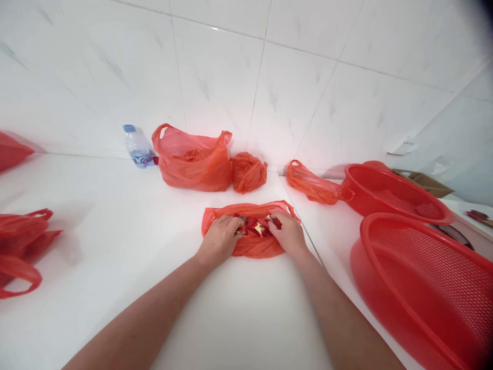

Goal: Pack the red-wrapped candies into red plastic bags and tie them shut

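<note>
In front of me a red plastic bag (258, 249) lies on the white table, its mouth spread wide. Small wrapped candies (261, 229), gold and red, show inside it. My left hand (221, 236) reaches into the left side, fingers closed around a dark-wrapped candy (242, 224). At the right side of the opening, my right hand (287, 231) has its fingertips pinched on a small shiny wrapped candy (270, 219), partly hidden by the fingers.
Against the tiled wall stand a plastic bottle (139, 151), a large red bag (194, 167) and a knotted red bag (248, 173). Another red bag (314, 186) and two red baskets (393, 192) are at right. More red bags (23, 234) lie left.
</note>
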Motion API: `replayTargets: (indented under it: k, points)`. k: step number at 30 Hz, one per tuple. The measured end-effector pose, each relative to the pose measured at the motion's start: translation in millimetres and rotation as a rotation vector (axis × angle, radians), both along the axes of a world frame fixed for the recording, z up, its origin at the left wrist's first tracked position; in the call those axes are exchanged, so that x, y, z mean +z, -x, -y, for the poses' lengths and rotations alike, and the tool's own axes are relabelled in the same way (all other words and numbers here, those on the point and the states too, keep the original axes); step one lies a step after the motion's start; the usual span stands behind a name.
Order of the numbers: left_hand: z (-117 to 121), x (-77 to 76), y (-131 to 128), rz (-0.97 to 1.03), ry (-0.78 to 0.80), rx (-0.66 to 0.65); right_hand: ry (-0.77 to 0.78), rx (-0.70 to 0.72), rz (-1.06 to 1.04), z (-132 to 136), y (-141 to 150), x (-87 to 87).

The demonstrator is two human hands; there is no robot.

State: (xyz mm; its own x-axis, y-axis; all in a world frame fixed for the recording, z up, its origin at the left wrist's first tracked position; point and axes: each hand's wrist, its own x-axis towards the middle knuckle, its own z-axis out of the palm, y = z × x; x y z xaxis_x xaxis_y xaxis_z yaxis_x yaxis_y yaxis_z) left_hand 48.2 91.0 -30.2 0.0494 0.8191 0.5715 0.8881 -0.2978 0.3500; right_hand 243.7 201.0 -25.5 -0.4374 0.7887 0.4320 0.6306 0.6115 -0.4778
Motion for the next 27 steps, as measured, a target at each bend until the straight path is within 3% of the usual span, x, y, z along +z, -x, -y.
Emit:
replayTargets:
  k: [7,12,17,21,27]
  points:
    - [0.6,-1.5,-2.0,0.008,0.032,0.005,-0.061,0.062,-0.149,1.5,3.9,-0.2]
    - [1.9,1.7,-2.5,-0.011,0.045,-0.034,0.019,0.099,-0.182,-4.4,3.6,-7.0]
    - [2.5,4.9,0.7,0.009,0.04,-0.088,0.026,0.084,-0.176,-5.1,-1.5,-1.3]
    - [2.0,2.8,2.9,0.018,0.009,-0.077,0.067,0.035,-0.106,0.2,-3.2,6.9]
    - [-11.6,-5.8,12.9,-0.069,-0.034,-0.019,0.189,0.107,0.119,7.7,2.5,5.5]
